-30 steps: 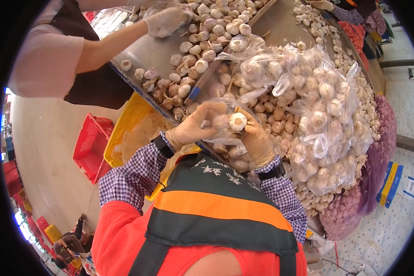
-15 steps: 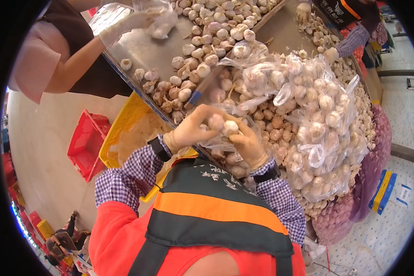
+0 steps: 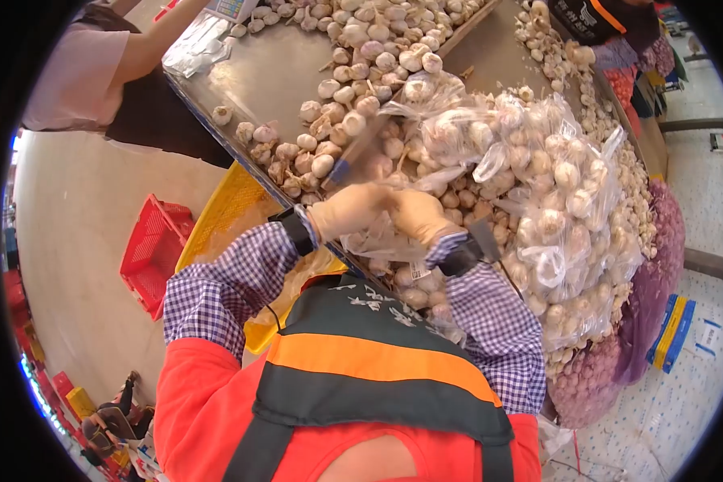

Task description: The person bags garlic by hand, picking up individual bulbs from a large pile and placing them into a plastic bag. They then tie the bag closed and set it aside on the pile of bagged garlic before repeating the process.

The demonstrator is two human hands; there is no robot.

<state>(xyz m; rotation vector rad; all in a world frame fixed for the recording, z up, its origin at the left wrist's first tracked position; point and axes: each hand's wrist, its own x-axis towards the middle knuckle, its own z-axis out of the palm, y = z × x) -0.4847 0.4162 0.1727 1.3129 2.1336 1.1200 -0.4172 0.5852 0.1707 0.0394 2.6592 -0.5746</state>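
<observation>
My left hand (image 3: 350, 212) and my right hand (image 3: 420, 215), both in pale gloves, are curled and meet at the near edge of the metal table (image 3: 281, 64). Their backs face me, so the fingertips and anything between them are hidden. Just beyond lie loose garlic bulbs (image 3: 353, 122) with dry stems. Clear plastic bags of garlic (image 3: 566, 181) are heaped to the right of my right hand. Under and beside the hands is more crumpled clear plastic over bulbs, with a white barcode label (image 3: 418, 270).
A yellow crate (image 3: 205, 221) sits below the table's left edge, and a red basket (image 3: 145, 257) stands on the floor. Purple net sacks (image 3: 663, 249) line the right side. Co-workers stand at the far left (image 3: 76, 76) and upper right (image 3: 590, 20).
My hands have drawn together and turned over, hiding the garlic bulbs that showed in their fingers. The left co-worker's arm and plastic bag have moved away from the near corner.
</observation>
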